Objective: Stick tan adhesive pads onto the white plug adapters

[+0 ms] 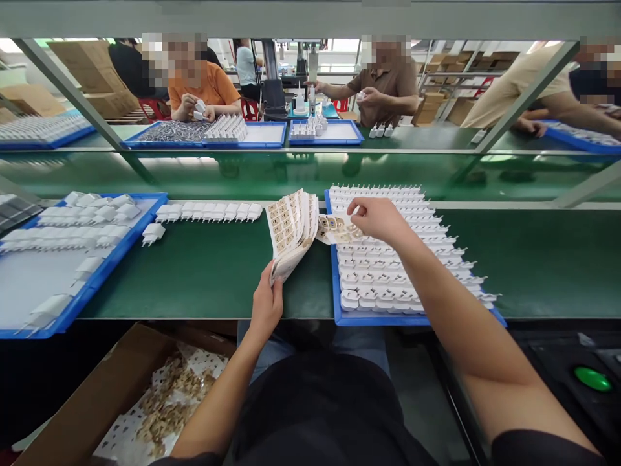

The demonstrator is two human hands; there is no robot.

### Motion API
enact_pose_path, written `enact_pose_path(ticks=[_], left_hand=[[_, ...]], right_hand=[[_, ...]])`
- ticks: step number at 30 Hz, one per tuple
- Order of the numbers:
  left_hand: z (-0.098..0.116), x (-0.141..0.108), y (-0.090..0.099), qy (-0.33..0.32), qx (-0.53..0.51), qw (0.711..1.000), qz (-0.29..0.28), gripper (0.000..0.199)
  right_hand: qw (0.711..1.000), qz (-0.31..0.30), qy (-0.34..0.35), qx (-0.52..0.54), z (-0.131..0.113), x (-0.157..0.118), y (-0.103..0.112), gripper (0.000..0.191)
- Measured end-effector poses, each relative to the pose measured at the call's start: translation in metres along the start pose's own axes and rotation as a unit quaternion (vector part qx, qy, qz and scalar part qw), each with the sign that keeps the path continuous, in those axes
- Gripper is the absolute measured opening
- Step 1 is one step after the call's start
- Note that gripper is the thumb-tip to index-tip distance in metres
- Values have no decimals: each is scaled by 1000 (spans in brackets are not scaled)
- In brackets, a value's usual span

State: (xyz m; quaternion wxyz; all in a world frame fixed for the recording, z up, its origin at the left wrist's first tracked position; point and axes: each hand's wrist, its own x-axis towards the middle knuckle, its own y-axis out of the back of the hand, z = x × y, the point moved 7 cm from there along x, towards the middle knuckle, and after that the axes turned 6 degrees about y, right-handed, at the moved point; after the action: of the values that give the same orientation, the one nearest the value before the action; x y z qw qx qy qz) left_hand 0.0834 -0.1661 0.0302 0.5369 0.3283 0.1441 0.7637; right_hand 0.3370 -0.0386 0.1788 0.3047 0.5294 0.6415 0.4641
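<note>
My left hand (268, 296) grips the lower corner of a fanned stack of sticker sheets (286, 226), white with rows of tan, rounded cut-outs. One sheet (334, 226) sticks out from the stack to the right. At its far end my right hand (378, 219) is closed, thumb and fingers pinched at the sheet's edge; the exact contact is partly hidden. Beneath that hand, a blue tray (339, 304) carries dense rows of white two-pin plug adapters (373, 278). To the left of the stack, a row of similar white adapters (208, 211) lies on the green bench, with one adapter (154, 234) apart from it.
Another blue tray (104, 272) with white adapters lies at the left. Below it, a cardboard box (92, 401) contains tan scraps and used sheets. A metal rail (310, 151) crosses ahead; beyond, people work at blue trays (262, 133). A green button (592, 378) glows lower right.
</note>
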Motion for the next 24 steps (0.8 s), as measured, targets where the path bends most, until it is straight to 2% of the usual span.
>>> enact_pose_path(ticks=[4,8,12,16,19,24], left_hand=[[-9,-2,4,28,4,999,40,44],[-12,-3,3,54,-16,998,40,45],[-20,-1,5,103,-48,993,42,47],[-26,2,8,108,-83,989,55,50],[-28,3,9,108,-92,988,60,50],[-28,2,8,118,-83,988,54,49]], right_hand=[[997,39,-36,-61,12,27,37,22],[990,105,-62,-70,26,39,74,22],[985,141,-49,-81,24,30,109,22],[976,196,-36,-84,22,13,139,22],[970,241,-10,-19,23,4,147,26],[959,245,12,142,26,18,135,23]])
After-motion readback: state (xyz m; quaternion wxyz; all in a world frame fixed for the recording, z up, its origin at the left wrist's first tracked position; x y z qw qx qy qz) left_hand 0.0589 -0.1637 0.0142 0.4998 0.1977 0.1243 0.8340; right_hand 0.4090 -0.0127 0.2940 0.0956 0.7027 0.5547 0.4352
